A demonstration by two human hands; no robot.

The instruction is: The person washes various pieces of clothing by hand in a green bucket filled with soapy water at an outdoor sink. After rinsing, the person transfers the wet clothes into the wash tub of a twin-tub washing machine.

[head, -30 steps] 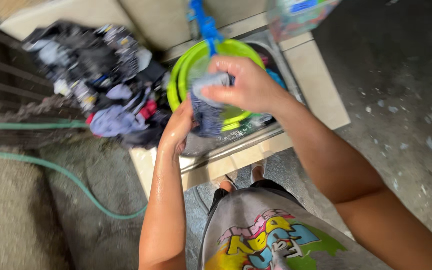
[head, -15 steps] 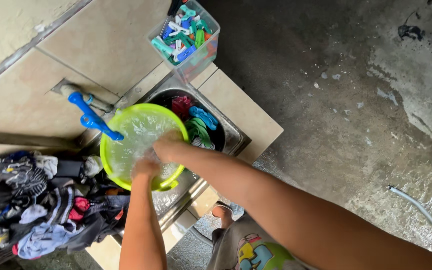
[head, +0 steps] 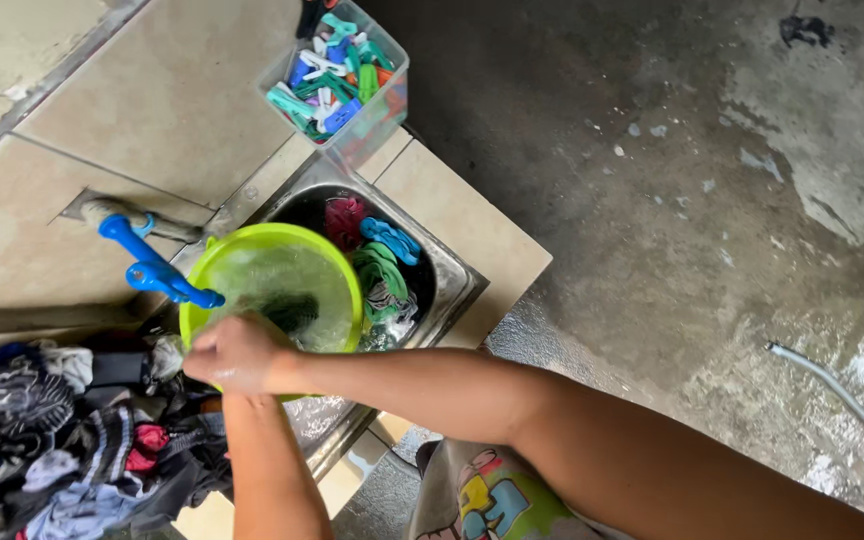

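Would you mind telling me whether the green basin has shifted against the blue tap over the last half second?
No. The green basin sits under the blue tap as before; only the camera moved.

I'm seeing a lime-green basin, bright blue tap, clear box of multicoloured pegs, beige tiles.

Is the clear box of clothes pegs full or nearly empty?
Roughly full. The clear box on the tiled counter holds a heap of coloured clothes pegs reaching about to its rim, and it has no lid.
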